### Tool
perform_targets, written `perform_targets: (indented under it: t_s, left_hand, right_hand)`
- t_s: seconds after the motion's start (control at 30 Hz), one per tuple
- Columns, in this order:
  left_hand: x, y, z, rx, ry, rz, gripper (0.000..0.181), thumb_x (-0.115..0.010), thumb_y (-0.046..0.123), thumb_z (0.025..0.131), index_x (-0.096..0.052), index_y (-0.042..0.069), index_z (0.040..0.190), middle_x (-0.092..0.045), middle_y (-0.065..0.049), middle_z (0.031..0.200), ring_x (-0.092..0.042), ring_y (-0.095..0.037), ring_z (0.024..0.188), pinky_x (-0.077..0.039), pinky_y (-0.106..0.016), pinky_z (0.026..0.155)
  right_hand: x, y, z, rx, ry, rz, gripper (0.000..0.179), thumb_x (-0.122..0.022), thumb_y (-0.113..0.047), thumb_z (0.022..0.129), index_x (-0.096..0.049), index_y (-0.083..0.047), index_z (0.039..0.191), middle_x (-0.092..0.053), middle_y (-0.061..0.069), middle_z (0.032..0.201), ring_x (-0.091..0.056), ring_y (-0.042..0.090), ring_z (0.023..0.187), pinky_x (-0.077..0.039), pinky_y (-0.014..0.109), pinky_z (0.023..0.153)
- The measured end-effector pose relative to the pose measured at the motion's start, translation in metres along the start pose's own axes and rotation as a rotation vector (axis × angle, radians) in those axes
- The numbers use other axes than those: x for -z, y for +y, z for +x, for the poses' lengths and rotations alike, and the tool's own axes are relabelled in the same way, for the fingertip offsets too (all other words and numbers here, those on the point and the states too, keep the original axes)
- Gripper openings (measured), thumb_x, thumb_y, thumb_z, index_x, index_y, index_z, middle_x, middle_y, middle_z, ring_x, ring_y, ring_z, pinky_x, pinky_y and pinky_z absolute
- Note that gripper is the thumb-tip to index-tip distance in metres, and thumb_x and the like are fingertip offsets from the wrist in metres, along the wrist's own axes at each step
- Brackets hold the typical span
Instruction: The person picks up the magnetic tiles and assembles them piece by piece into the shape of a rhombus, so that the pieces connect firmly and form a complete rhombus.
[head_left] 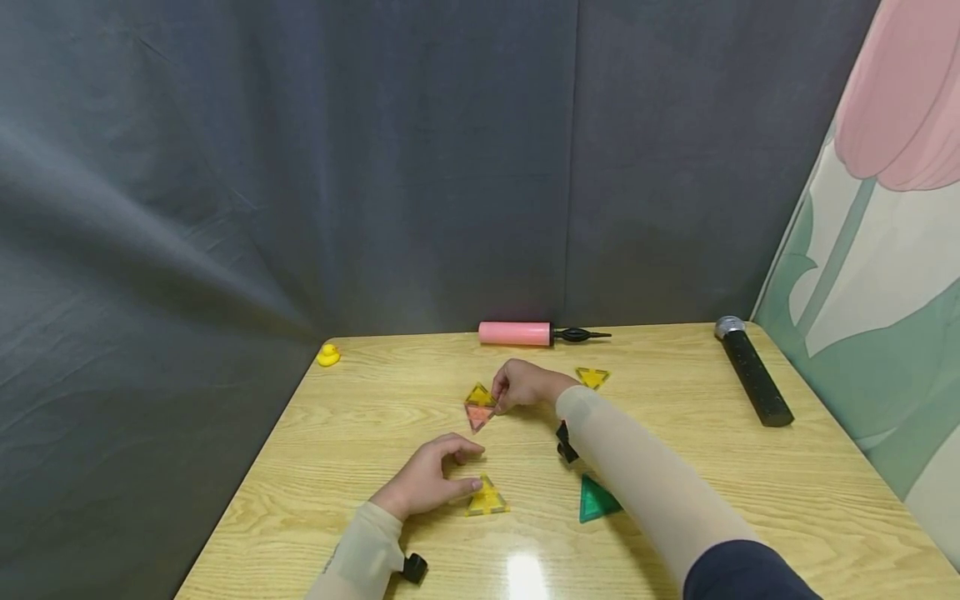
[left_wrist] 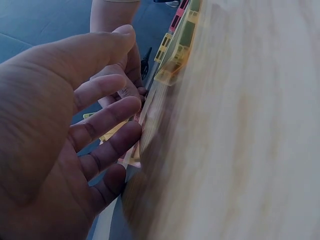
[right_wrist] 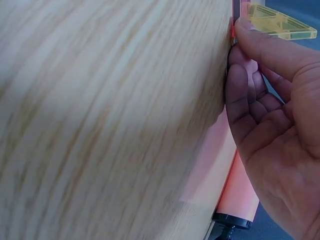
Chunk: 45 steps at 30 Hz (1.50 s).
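My right hand (head_left: 527,385) reaches to the middle of the table and pinches the right corner of a pink-red triangular tile (head_left: 478,416) between thumb and fingertips. That tile lies edge to edge with a yellow triangular tile (head_left: 479,394) behind it. Nearer the front, my left hand (head_left: 429,478) hovers low with fingers loosely extended, its thumb overlapping another yellow triangular tile (head_left: 489,502) in the head view. The left wrist view shows nothing between the thumb and fingers. A green triangular tile (head_left: 597,501) lies partly hidden under my right forearm.
One more yellow triangular tile (head_left: 593,377) lies behind my right wrist. At the back edge are a pink hand pump (head_left: 515,334) with a black nozzle and a small yellow rubber duck (head_left: 328,355). A black microphone (head_left: 756,375) lies at the right.
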<state>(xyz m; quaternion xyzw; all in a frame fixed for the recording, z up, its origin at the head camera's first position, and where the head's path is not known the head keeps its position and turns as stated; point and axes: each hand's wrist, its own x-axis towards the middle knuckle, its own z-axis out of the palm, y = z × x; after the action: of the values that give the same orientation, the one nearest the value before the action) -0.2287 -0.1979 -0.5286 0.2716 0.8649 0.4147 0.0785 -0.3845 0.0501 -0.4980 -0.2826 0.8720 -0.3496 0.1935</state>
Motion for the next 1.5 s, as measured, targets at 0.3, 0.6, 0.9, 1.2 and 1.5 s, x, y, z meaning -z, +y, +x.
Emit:
perform_targets:
  t_s: [0.3, 0.6, 0.9, 1.2, 1.5]
  left_hand:
    - [-0.002, 0.002, 0.000, 0.005, -0.027, 0.018, 0.052, -0.087, 0.035, 0.089, -0.068, 0.023, 0.136, -0.064, 0.013, 0.130, -0.059, -0.013, 0.113, -0.049, -0.037, 0.103]
    - [-0.001, 0.003, 0.000, -0.001, -0.088, 0.036, 0.062, -0.091, 0.044, 0.082, -0.068, 0.028, 0.137, -0.064, 0.015, 0.128, -0.058, -0.010, 0.113, -0.049, -0.034, 0.101]
    - [-0.003, 0.003, 0.000, -0.030, -0.110, 0.030, 0.064, -0.093, 0.042, 0.080, -0.068, 0.028, 0.137, -0.062, 0.013, 0.127, -0.057, -0.012, 0.113, -0.049, -0.035, 0.101]
    - [-0.004, 0.005, -0.001, -0.015, -0.118, 0.087, 0.066, -0.094, 0.045, 0.076, -0.070, 0.029, 0.135, -0.060, 0.015, 0.125, -0.055, -0.010, 0.115, -0.047, -0.036, 0.105]
    - [-0.004, 0.004, -0.002, -0.017, -0.131, 0.109, 0.061, -0.093, 0.046, 0.078, -0.072, 0.030, 0.132, -0.059, 0.016, 0.122, -0.055, -0.008, 0.114, -0.047, -0.035, 0.104]
  right_hand:
    - [0.009, 0.007, -0.005, -0.016, -0.008, -0.009, 0.011, -0.088, -0.010, 0.086, -0.078, -0.011, 0.089, -0.069, -0.003, 0.081, -0.056, 0.011, 0.073, -0.049, 0.026, 0.069]
    - [0.015, 0.007, -0.012, -0.025, -0.002, -0.006, 0.009, -0.086, -0.007, 0.087, -0.078, -0.010, 0.089, -0.069, -0.002, 0.080, -0.055, 0.012, 0.072, -0.048, 0.027, 0.068]
    - [0.015, 0.009, -0.014, -0.016, -0.009, 0.020, 0.008, -0.085, -0.005, 0.088, -0.078, -0.007, 0.090, -0.070, -0.002, 0.079, -0.055, 0.011, 0.071, -0.049, 0.026, 0.067]
    - [0.015, 0.011, -0.013, -0.030, -0.004, 0.022, 0.008, -0.084, -0.004, 0.088, -0.078, -0.008, 0.090, -0.070, -0.002, 0.079, -0.054, 0.011, 0.070, -0.048, 0.026, 0.066]
    - [0.013, 0.013, -0.012, -0.036, -0.007, 0.039, 0.009, -0.085, -0.003, 0.087, -0.079, -0.008, 0.091, -0.071, -0.002, 0.079, -0.056, 0.010, 0.071, -0.050, 0.025, 0.068]
